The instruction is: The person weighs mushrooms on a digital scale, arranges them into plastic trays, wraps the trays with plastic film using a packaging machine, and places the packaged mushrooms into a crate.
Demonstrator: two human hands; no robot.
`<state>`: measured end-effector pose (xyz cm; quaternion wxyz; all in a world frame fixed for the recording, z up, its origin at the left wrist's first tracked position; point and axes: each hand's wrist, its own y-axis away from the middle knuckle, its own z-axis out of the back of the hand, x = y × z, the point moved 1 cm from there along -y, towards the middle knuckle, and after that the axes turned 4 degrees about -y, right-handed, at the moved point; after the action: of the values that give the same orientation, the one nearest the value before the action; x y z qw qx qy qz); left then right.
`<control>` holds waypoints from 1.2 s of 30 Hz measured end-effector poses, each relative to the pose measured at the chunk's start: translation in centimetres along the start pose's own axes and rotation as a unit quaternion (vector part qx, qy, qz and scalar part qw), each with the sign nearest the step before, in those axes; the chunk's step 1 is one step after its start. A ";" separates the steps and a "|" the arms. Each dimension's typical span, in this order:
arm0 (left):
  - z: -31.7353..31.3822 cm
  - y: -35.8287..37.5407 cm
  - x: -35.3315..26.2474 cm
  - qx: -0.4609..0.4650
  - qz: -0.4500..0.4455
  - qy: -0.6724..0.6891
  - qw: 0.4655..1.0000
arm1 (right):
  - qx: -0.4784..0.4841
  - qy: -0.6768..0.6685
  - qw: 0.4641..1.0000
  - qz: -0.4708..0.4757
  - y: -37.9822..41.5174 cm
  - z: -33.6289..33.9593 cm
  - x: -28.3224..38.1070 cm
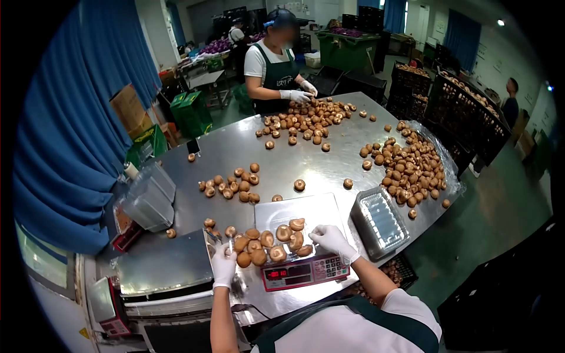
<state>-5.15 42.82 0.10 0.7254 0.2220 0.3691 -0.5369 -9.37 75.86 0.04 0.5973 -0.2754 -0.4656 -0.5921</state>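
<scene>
In the head view, brown mushrooms (pixel 267 238) lie in a row, some cap up and some showing stems, over a digital scale (pixel 297 207) with a red keypad front. A clear plastic tray (pixel 288 257) shows partly beneath them. My left hand (pixel 223 266), in a white glove, is at the row's left end, its fingers closed beside a thin, shiny object too small to name. My right hand (pixel 333 241), also gloved, is at the row's right end, fingers bent and pinched together near the tray's edge; anything between them is hidden.
Stacked clear trays (pixel 379 223) stand right of the scale, and more clear containers (pixel 150 197) at left. Mushroom piles (pixel 415 167) lie on the metal table (pixel 329 165). Across it, a co-worker (pixel 273 70) with gloved hands handles mushrooms. Black crates (pixel 465 109) stand at right.
</scene>
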 end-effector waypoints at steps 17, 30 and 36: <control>25.5 -4.7 22.0 0.007 0.121 0.025 0.992 | 0.075 0.172 0.975 0.117 -1.8 -29.4 16.0; 35.3 0.9 23.5 0.054 -0.291 -0.177 0.939 | 0.074 0.355 0.839 0.405 4.5 -31.2 18.6; 37.3 4.1 23.7 0.251 -0.493 -0.434 0.711 | 0.232 0.421 0.657 0.580 6.6 -30.7 17.6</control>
<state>13.35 2.73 4.90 0.3551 -0.0746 -0.0776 -0.9286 1.64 41.87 4.36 0.9962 -0.0634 -0.0317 -0.0509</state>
